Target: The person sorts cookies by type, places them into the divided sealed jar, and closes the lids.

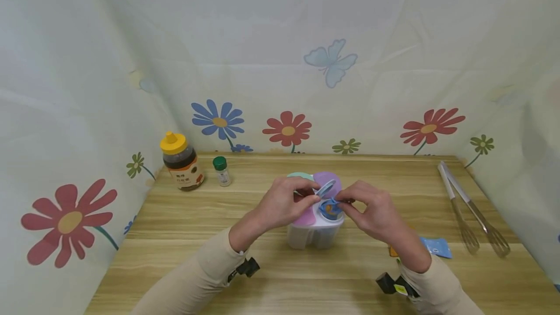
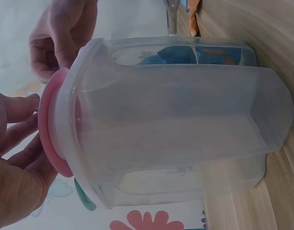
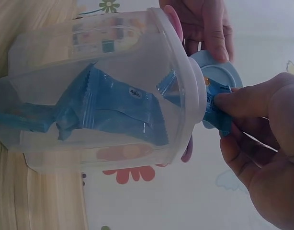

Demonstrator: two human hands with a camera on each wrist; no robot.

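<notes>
A clear plastic container (image 1: 302,239) with a white top and several coloured lids stands upright on the table. My left hand (image 1: 282,201) pinches the raised light blue lid (image 1: 325,188) between thumb and fingers. At the round opening under that lid, my right hand (image 1: 372,209) pinches a small blue wrapped packet (image 3: 216,105), which sits partly in the mouth. Through the wall in the right wrist view, more blue packets (image 3: 120,108) lie in the same compartment. The pink lid (image 2: 53,124) is down, close by my left fingers; the compartment below it shows no packets.
A yellow-capped jar of dark syrup (image 1: 181,162) and a green-capped shaker bottle (image 1: 222,171) stand at the back left. Metal tongs (image 1: 463,210) lie at the right. A blue packet (image 1: 437,247) and an orange packet (image 1: 392,251) lie beside my right forearm.
</notes>
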